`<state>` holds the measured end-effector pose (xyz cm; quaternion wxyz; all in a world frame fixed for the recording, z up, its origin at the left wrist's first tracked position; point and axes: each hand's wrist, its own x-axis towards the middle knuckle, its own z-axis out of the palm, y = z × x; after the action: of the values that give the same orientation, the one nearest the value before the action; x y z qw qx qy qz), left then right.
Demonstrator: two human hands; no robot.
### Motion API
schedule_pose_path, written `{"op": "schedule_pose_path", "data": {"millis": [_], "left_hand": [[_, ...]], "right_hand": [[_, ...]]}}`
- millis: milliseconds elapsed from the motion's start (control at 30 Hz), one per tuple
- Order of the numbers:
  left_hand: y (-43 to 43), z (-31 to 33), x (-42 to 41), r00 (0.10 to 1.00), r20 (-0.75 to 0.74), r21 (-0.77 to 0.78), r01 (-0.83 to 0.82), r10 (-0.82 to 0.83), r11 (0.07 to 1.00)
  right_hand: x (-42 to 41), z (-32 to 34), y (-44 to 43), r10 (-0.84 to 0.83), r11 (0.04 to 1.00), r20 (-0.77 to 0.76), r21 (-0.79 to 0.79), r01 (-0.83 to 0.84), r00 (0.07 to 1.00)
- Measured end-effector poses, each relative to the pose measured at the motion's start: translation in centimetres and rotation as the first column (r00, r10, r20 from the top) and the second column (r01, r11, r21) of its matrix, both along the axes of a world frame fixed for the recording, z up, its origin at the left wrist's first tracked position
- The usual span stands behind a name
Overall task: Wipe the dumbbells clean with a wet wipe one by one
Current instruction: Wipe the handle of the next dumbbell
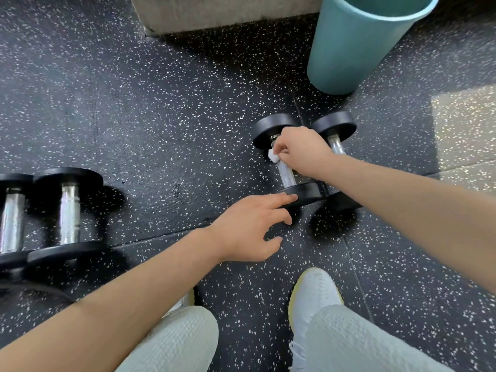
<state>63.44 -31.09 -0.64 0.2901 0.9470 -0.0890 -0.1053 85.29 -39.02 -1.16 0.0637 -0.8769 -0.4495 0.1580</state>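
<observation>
While your right hand (pixel 300 151) is clenched on the wet wipe (pixel 273 157) around the chrome handle of the nearer dumbbell (pixel 287 173), your left hand (pixel 249 229) rests spread open, fingertips on its near plate. If that bracing slips, the dumbbell may roll against its neighbouring dumbbell (pixel 335 130), pinching your fingers.

Black rubber floor (pixel 166 108), white-speckled, seams crossing between tiles. Lying directly on floor: pair of dumbbells (pixel 288 162) right of centre, side by side, touching; second pair of dumbbells (pixel 68 210) at left edge, also side by side. Standing on floor near top right: teal bin (pixel 357 47), just beyond right pair. Resting at top: grey block base (pixel 214 12). Planted at bottom: white shoe (pixel 314 294).
</observation>
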Motion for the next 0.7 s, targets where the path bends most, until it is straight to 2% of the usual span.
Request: {"op": "schedule_pose_path", "data": {"millis": [67,167,300,367,433,533,700], "left_hand": [[-0.2,0.2,0.3,1.0,-0.004,-0.002,0.005,-0.005,1.0],[-0.2,0.1,0.4,1.0,0.001,-0.018,0.007,-0.007,1.0],[0.0,0.1,0.4,1.0,-0.004,0.014,0.007,-0.007,1.0],[0.0,0.1,0.4,1.0,-0.006,0.021,0.006,-0.006,1.0],[-0.1,0.2,0.3,1.0,0.0,0.015,0.005,-0.005,1.0],[-0.2,0.3,0.3,1.0,-0.007,0.009,0.002,-0.002,1.0],[-0.5,0.7,0.1,0.998,-0.056,0.048,-0.011,0.013,0.999]], "right_hand": [[0.5,-0.2,0.2,-0.055,0.998,0.048,0.026,0.054,0.997],[0.1,-0.5,-0.3,-0.064,0.998,0.037,0.012,0.063,0.997],[-0.6,0.8,-1.6,0.079,0.974,-0.127,-0.2,-0.104,0.989],[-0.7,1.1,-2.0,0.13,0.951,-0.194,-0.252,-0.177,0.972],[-0.5,1.1,-1.9,0.141,0.964,-0.172,-0.202,-0.175,0.975],[0.2,0.7,-1.2,0.08,0.995,-0.057,-0.053,-0.083,0.995],[0.2,-0.4,-0.3,0.003,0.999,0.097,0.032,-0.006,0.995]]}}
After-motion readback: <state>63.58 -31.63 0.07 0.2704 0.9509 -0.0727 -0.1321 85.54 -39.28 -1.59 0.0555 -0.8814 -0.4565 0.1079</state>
